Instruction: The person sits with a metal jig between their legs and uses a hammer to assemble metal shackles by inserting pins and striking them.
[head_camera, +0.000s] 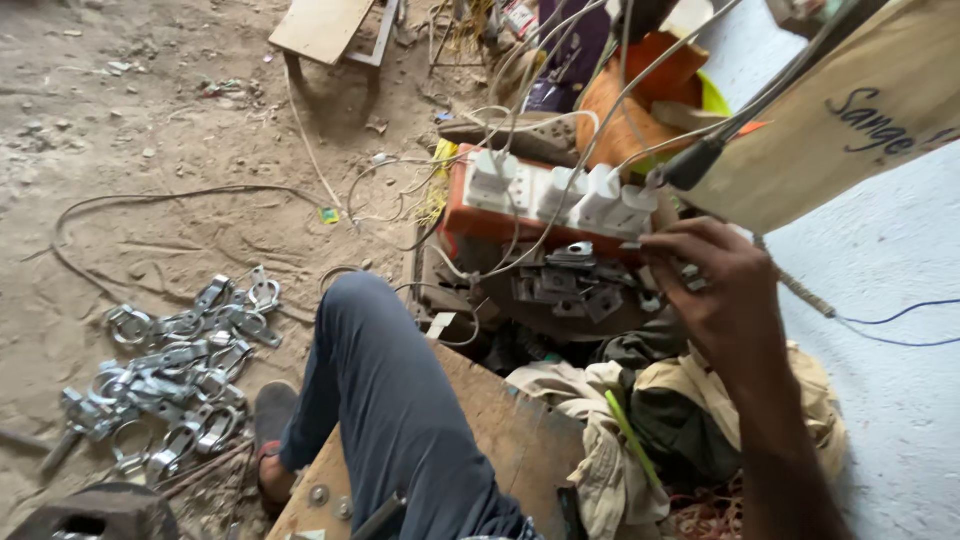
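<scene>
Head view shows the right hand (725, 300) reaching, fingers curled, seemingly pinching a small flat metal plate (690, 275) beside the orange power strip (470, 215); stiff, light, sharp-edged, best gripped by its edges; left hand unseen.

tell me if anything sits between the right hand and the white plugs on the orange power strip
Nothing visible does. The right hand is already at the near right end of the orange power strip, its fingers by the last of the white plugs. White wires rise above the strip, and grey metal pieces lie left of the hand.
</scene>
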